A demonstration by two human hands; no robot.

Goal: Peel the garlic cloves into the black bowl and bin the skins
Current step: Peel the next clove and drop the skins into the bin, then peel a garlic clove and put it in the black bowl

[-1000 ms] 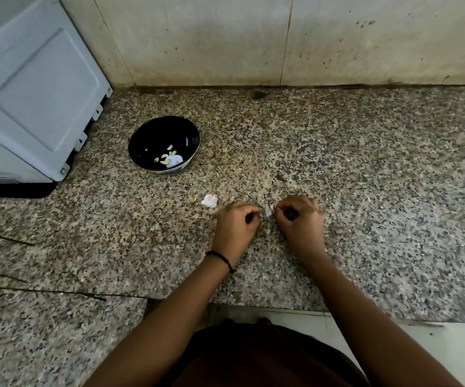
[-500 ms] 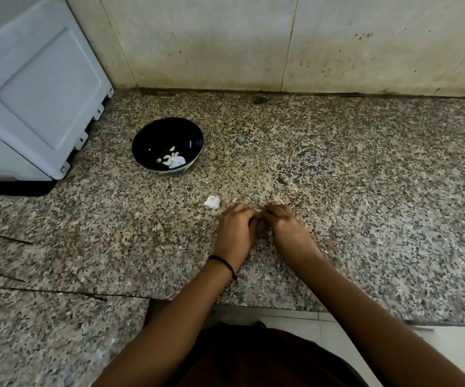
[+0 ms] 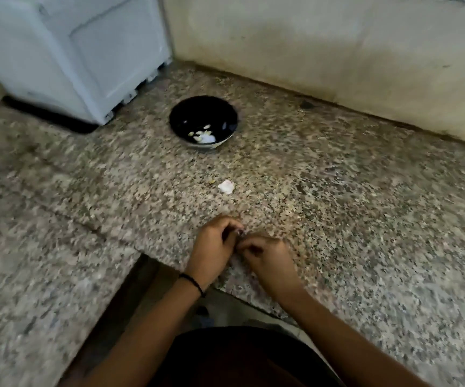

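Observation:
A black bowl (image 3: pixel 186 113) stands on the granite counter (image 3: pixel 365 205) and holds several pale peeled garlic cloves (image 3: pixel 202 134). A white scrap of garlic skin (image 3: pixel 226 186) lies between the bowl and my hands. My left hand (image 3: pixel 214 250) and my right hand (image 3: pixel 267 258) meet near the counter's front edge, fingers curled together. Between their fingertips they pinch a small garlic clove (image 3: pixel 239 232), mostly hidden by the fingers. A black band circles my left wrist.
A grey-white appliance (image 3: pixel 66 48) stands at the back left, close to the bowl. A stained wall (image 3: pixel 337 43) closes the back. The counter steps inward at the front left, with the floor (image 3: pixel 147 297) below my arms. No bin is in view.
The view swung left and tilted, so bowl and skin now sit higher and to the right. My hands stay together on the clove, drawn slightly nearer the front edge.

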